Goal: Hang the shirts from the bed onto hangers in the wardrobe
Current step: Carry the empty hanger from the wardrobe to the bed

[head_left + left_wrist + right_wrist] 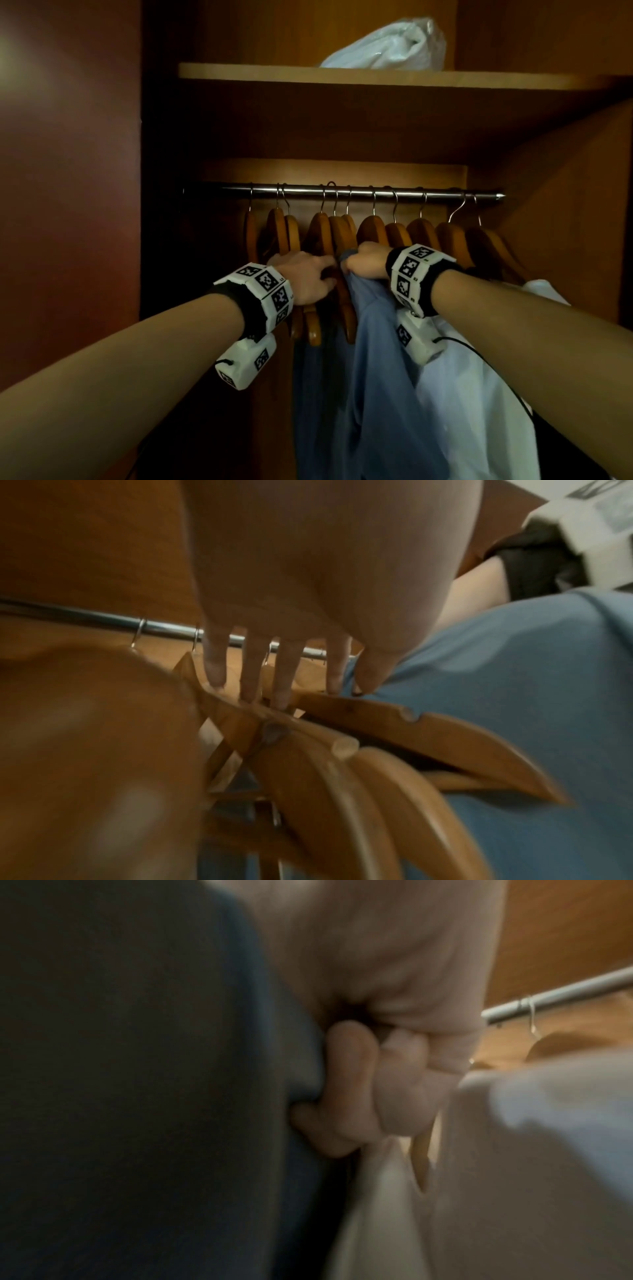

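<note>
A light blue shirt (376, 359) hangs in the open wardrobe below a steel rail (342, 192) carrying several wooden hangers (373, 229). My right hand (363, 262) grips the blue shirt at its top; in the right wrist view its curled fingers (346, 1091) bunch the blue shirt (154, 1069). My left hand (308, 277) reaches into the hangers just left of the shirt. In the left wrist view its straight, spread fingers (286, 669) rest on a wooden hanger (428, 731), and the thumb lies against the blue shirt (514, 696). A white shirt (479, 377) hangs to the right.
A shelf (342, 77) above the rail holds a white plastic bag (387, 44). A dark red panel (68, 171) stands at the left and the wardrobe's side wall (565, 205) at the right. The hangers are packed closely along the rail (103, 618).
</note>
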Tool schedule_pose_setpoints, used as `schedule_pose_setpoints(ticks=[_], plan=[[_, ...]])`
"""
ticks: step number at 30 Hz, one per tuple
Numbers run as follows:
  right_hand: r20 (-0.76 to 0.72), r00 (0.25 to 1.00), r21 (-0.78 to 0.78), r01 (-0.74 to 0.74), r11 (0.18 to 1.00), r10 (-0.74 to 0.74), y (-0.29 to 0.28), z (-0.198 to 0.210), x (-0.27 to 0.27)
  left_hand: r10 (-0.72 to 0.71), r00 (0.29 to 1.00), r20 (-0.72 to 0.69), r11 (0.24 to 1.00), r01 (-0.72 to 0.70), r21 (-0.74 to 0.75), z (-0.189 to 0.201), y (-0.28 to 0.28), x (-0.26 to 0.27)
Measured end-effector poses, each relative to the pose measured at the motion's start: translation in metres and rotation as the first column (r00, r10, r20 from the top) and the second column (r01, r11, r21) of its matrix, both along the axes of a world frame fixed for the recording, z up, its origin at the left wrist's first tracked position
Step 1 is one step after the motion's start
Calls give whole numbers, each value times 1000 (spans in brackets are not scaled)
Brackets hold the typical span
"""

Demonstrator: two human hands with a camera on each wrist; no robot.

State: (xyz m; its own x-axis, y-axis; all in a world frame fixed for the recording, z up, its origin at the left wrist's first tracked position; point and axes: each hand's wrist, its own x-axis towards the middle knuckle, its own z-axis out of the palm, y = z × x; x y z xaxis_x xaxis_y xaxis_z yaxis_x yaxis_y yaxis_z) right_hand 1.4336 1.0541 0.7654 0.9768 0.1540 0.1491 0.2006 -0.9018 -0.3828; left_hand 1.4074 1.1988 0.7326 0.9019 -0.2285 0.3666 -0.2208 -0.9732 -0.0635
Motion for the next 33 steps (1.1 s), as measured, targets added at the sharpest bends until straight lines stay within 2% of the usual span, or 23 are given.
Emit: schedule_pose_setpoints(ticks=[5, 9, 13, 16, 17, 19, 20, 22, 25, 28, 33], plan=[[50, 999, 26, -23, 999, 22, -1, -9, -2, -36, 999, 20, 998, 37, -42, -15, -2, 7], [133, 990, -195, -27, 980, 54, -3, -26, -17, -59, 998, 23, 995, 61, -83, -28, -4, 7], [158, 987, -294, 27, 956, 21, -9, -62, -19, -68, 997, 33, 992, 71, -106, -33, -1, 2], [328, 945, -410, 145, 901, -3, -11, -81, -37, -75, 996, 48, 985, 82, -152, -37, -1, 0], [426, 904, -432, 168, 886, 36, -8, -85, -44, -87, 994, 60, 978, 97, -185, -39, -1, 0], [540, 831, -410, 120, 904, 134, -1, -85, -55, -128, 987, 97, 949, 150, -276, -40, 1, -3], [544, 826, -377, 79, 923, 151, 2, -82, -58, -144, 984, 107, 933, 171, -317, -40, 2, -4], [481, 870, -280, 41, 959, 103, 8, -74, -60, -165, 981, 105, 912, 192, -362, -40, 3, -8], [389, 920, -166, 24, 986, 43, 12, -59, -65, -183, 981, 64, 916, 194, -351, -41, 2, -17], [319, 947, -200, 34, 979, 33, 15, -56, -58, -189, 982, -4, 921, 176, -348, -44, 4, -20], [312, 949, -212, 107, 971, -36, 23, -54, -45, -186, 983, 2, 879, 167, -446, -51, 10, -20]])
